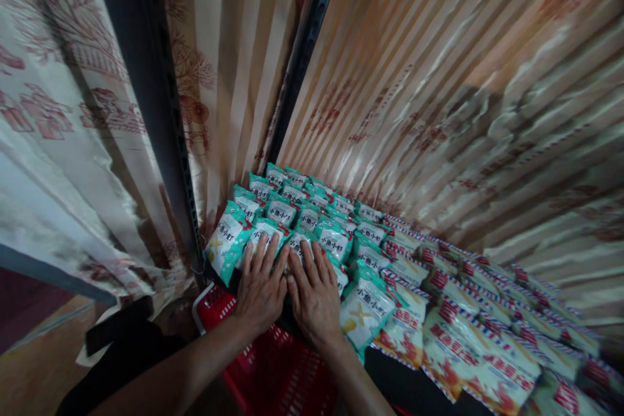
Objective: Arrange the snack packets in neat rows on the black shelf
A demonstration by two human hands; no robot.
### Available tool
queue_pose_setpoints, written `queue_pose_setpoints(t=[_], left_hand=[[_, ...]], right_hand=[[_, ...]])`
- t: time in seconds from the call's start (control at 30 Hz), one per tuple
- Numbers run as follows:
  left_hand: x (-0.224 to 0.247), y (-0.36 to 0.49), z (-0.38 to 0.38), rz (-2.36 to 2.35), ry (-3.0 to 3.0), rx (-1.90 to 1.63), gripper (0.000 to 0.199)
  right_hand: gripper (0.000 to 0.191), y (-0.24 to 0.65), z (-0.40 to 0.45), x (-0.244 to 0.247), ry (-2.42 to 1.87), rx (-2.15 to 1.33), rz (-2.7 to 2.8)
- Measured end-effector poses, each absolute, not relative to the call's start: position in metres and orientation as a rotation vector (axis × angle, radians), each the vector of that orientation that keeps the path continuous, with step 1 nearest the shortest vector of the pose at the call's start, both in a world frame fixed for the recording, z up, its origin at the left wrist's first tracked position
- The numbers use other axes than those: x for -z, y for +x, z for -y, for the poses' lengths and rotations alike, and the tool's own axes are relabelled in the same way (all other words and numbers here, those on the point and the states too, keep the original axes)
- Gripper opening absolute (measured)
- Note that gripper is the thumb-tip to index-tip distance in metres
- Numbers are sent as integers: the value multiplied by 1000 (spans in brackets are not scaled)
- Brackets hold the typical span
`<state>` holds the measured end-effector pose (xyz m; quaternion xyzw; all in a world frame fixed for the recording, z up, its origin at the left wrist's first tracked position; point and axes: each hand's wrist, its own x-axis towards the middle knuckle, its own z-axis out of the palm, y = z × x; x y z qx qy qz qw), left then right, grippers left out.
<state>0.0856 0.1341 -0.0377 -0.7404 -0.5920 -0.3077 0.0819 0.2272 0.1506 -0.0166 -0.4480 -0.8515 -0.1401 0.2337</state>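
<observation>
Both of my hands lie side by side on the front of a block of teal and white snack bags (280,212) standing in rows on a shelf. My left hand (260,286) has its fingers stretched flat over one bag in the front row. Beside it, my right hand (314,292) rests with straight fingers on the neighbouring bag, the thumbs nearly touching. Neither hand is wrapped round anything. One front bag (227,240) leans at the left end, and another teal bag (368,305) stands just right of my right hand. The palms are hidden.
A red plastic basket (277,370) is below my forearms, in front of the shelf edge. Rows of cream bags with striped edges (453,344) fill the shelf to the right. Dark metal posts (305,58) rise at the left and back, with pleated printed curtain (414,110) behind.
</observation>
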Motion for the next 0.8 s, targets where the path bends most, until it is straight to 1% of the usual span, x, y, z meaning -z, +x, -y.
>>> queue_pose_setpoints(t=[0.13,0.27,0.4,0.6,0.8], left_hand=[[39,85,-133,1753,-2202,972,57],[39,85,-132,1771,-2189,1111,60],[37,86,-131,1790,-2211,1200,59],[37,88,-133,1806,-2217,1150,62],[35,87,-132,1801,-2223,1089,62]], right_hand=[[51,226,-150,16,-1242,393,2334],[49,224,-150,13,-1254,394,2365],[52,222,-150,10,-1268,378,2395],[62,220,-149,7,-1295,380,2438],[63,218,-149,6,-1301,391,2462]])
